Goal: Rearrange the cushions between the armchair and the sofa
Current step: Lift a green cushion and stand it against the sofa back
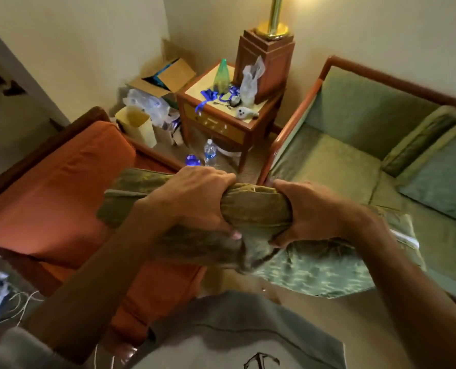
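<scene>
I hold a green patterned cushion (258, 206) in front of me, in the gap between the two seats. My left hand (197, 198) grips its top edge on the left, and my right hand (309, 211) grips the same edge on the right. The cushion hangs down, its lower part (320, 270) spreading toward the sofa. The orange armchair (61, 193) is on my left with only its seat and back cushions. The green sofa (336, 161) is on my right, with two green cushions (434, 145) leaning at its far right end.
A wooden side table (221, 129) stands in the corner between the seats, holding a lamp base (269, 62), a green bottle, blue ribbon and a plastic bag. Water bottles (209, 153), a yellow bin (139, 126) and a cardboard box (165, 75) sit on the floor.
</scene>
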